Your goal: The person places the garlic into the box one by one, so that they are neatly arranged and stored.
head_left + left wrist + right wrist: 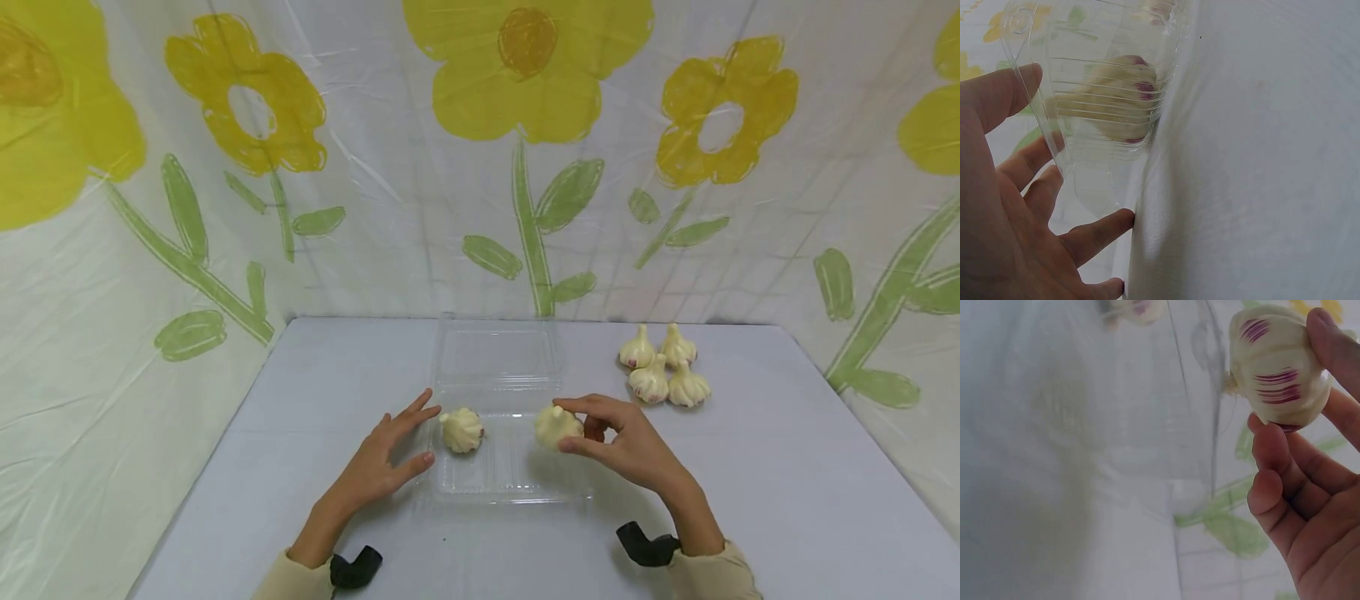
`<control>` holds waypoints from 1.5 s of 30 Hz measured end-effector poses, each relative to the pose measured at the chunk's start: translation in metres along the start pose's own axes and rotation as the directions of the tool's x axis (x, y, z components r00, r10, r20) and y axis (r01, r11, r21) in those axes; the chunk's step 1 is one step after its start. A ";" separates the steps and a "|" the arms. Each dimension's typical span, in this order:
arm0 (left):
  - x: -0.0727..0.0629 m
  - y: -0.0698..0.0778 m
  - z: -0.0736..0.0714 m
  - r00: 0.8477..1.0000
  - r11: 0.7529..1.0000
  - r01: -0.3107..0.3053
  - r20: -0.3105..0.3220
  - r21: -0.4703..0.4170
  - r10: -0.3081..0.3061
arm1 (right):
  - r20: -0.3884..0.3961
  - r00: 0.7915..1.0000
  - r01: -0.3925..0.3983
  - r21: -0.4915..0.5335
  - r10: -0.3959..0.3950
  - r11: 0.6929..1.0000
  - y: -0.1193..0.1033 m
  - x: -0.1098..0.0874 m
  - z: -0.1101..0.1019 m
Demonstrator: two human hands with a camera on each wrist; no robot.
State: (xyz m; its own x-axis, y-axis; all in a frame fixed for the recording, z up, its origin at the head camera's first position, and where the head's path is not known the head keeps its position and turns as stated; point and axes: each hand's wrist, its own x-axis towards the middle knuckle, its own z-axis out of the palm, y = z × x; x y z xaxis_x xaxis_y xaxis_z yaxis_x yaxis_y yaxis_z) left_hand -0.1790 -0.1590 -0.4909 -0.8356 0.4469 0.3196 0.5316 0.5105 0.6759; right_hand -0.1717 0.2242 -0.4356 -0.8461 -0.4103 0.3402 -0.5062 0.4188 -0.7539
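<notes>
A clear plastic clamshell box [495, 498] lies with its lid folded back on the table. One garlic bulb [462, 430] sits in the left part of its base; in the left wrist view that garlic bulb [1116, 100] shows through the ribbed wall. My left hand [386, 458] rests at the box's left side, fingers spread and thumb at the rim. Over the right part of the base, my right hand [626, 442] pinches a second garlic bulb [557, 427] between thumb and fingers. Purple streaks mark this garlic bulb [1282, 369] in the right wrist view.
Several more garlic bulbs [667, 367] stand grouped at the back right of the white table [795, 483]. The transparent lid [497, 354] lies toward the back edge. Behind the table hangs a curtain [375, 250] with yellow flowers.
</notes>
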 end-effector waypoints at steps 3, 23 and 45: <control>0.000 0.000 0.001 1.000 1.000 -0.001 0.000 -0.003 0.001 | 0.001 1.000 0.018 0.007 -0.018 1.000 -0.001 0.001 0.006; -0.001 -0.004 0.002 1.000 1.000 -0.005 -0.004 0.023 0.005 | 0.053 0.997 0.053 0.035 -0.055 0.998 -0.009 0.007 0.042; 0.001 -0.004 0.002 1.000 1.000 -0.013 -0.008 0.013 0.014 | 0.157 0.987 0.020 0.042 -0.027 0.999 -0.018 0.017 0.067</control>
State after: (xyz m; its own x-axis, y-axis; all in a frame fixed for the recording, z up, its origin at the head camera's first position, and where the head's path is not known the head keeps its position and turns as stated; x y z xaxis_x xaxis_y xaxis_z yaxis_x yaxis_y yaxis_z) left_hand -0.1821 -0.1595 -0.4944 -0.8294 0.4476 0.3343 0.5445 0.5136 0.6631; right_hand -0.1657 0.1550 -0.4537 -0.7958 -0.5431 0.2679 -0.5157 0.3759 -0.7699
